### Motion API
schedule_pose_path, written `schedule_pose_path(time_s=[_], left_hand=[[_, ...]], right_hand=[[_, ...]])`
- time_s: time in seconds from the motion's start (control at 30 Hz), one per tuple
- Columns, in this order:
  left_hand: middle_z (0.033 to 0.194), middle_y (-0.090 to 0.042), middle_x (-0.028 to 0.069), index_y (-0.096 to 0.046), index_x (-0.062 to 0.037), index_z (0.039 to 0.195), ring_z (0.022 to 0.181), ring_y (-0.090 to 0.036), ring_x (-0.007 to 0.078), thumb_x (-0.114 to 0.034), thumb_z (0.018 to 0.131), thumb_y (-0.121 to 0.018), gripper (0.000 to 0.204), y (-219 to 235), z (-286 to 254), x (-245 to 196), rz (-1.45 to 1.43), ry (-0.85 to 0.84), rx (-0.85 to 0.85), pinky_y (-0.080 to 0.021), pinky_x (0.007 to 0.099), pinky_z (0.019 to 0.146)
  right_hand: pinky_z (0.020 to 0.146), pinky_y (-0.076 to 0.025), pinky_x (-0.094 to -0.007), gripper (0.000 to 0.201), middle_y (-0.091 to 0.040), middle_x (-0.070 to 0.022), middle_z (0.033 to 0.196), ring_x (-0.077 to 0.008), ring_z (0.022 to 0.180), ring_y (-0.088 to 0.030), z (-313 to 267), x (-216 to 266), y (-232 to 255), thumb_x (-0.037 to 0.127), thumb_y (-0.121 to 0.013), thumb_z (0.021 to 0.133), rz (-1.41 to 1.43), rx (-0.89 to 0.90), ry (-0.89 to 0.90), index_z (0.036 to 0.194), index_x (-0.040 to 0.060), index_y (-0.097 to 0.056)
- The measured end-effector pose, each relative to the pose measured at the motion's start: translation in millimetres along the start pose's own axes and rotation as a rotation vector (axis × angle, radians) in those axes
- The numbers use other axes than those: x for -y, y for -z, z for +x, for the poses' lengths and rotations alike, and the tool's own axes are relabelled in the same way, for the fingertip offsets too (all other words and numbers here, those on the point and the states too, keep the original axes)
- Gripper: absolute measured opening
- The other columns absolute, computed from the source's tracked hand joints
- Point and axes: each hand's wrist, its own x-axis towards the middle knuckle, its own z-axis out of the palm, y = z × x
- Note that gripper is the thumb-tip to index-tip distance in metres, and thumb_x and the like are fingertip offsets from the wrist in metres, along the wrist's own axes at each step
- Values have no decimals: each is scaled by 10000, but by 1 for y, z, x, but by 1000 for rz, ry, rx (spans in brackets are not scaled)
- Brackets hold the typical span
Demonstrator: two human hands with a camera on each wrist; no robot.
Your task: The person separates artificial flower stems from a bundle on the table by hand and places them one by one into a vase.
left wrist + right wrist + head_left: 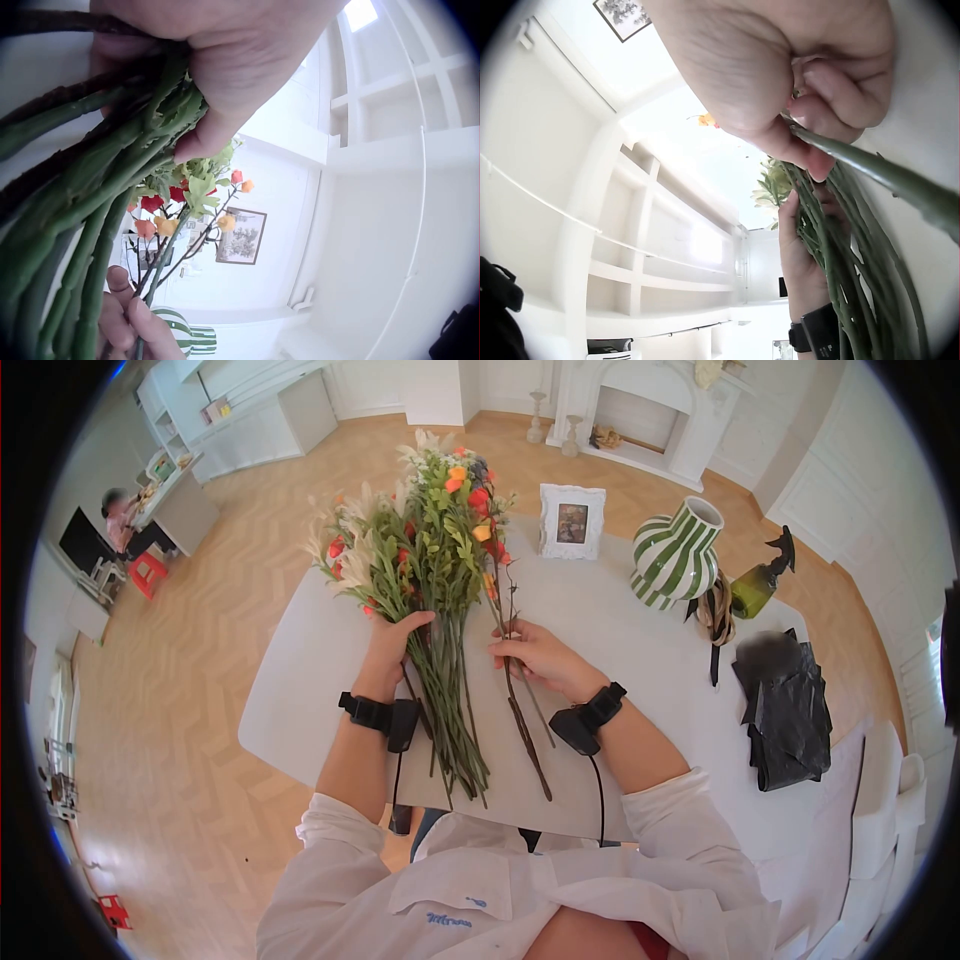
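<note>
A big bunch of flowers point(405, 545) with cream, red and orange blooms and green leaves leans over the white table point(650, 740). My left hand point(386, 648) grips its green stems point(97, 217), thumb laid across the front. To the right of the bunch, my right hand point(545, 657) pinches a few thin stems point(521, 735), brown and green, between thumb and fingers. Small orange and red blooms top these stems in the left wrist view. A thick green stem point(885, 169) runs out from the right fingertips in the right wrist view.
Behind the hands stands a white picture frame point(572, 522). A green-and-white striped vase point(676, 555), a green spray bottle point(755, 590), a coil of ribbon point(716, 610) and black plastic sheeting point(788, 710) are at right. A seated person point(125, 525) is far left.
</note>
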Motion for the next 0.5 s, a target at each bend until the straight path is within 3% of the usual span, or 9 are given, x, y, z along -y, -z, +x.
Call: schedule_pose_path(time_s=[0.07,0.2,0.4,0.5], left_hand=[[1041,-625,57,-510,-28,1230,857,-631,175,15,773,-733,510,3,1,-1,-18,-27,-20,-522,300,685],[986,-628,59,-514,-33,1221,797,-632,179,8,779,-722,490,19,13,7,5,-34,-96,-516,305,659],[948,-620,65,-521,-33,1199,755,-627,183,-7,787,-706,452,26,15,4,30,-36,-97,-506,305,626],[928,-616,63,-526,-33,1182,750,-625,183,-10,786,-705,435,26,15,3,20,-76,-129,-502,306,621]], right_hand=[[447,-297,-207,245,-633,-61,779,-70,498,-415,0,0,-2,194,-646,941,103,-57,8,1090,39,-529],[464,-301,-204,197,-598,-53,769,-65,523,-434,-5,6,1,195,-579,987,109,-5,30,1093,36,-530],[442,-291,-222,212,-560,-38,752,-75,484,-384,-14,15,-5,271,-487,1039,128,2,-37,1029,61,-511],[433,-273,-220,218,-526,-15,726,-72,473,-352,-13,12,-2,288,-452,1056,288,28,26,1003,83,-502]])
